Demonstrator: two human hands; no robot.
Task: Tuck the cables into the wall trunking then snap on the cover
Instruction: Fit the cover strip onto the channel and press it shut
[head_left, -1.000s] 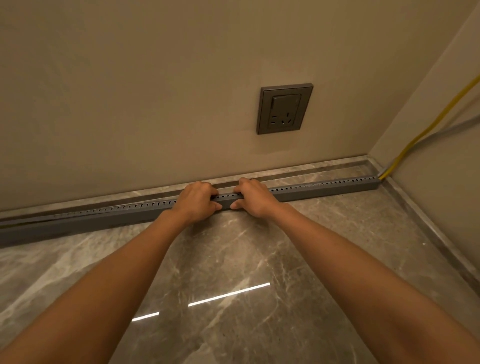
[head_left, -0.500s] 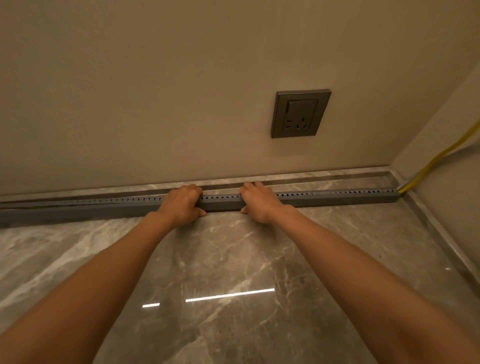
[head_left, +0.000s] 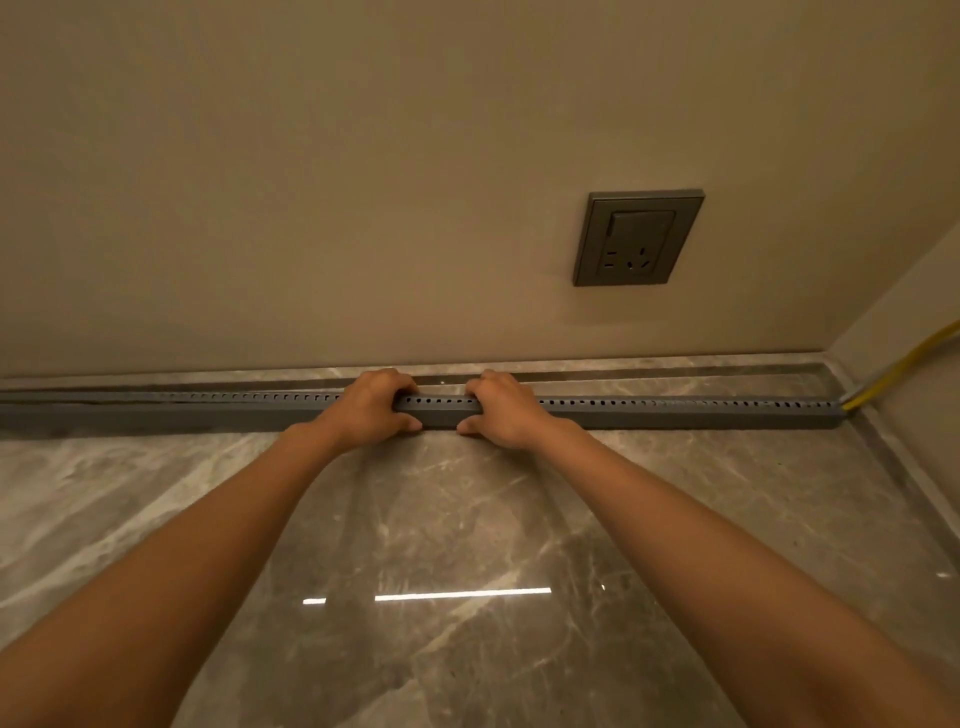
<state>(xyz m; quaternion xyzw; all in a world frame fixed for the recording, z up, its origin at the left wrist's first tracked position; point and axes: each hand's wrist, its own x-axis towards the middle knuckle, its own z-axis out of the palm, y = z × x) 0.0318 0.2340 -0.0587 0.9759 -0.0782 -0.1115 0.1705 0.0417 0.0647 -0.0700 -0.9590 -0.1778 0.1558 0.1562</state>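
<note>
A long grey trunking (head_left: 675, 410) with a row of small slots along its top lies on the marble floor at the foot of the wall. My left hand (head_left: 371, 408) and my right hand (head_left: 506, 408) grip it side by side near its middle, fingers curled over the top and thumbs on the front face. A yellow cable (head_left: 904, 364) and a grey one beside it come out of the trunking's right end and run up the side wall. Whether a cover sits on the trunking cannot be told.
A dark grey wall socket (head_left: 636, 239) sits on the beige wall above and to the right of my hands. A marble skirting strip (head_left: 208, 378) runs behind the trunking. The glossy marble floor (head_left: 467, 519) reflects a ceiling light. The room corner is at the right.
My view has swung left, so the trunking now looks level. My hands spread apart along the trunking, then came closer together again, still gripping it.
</note>
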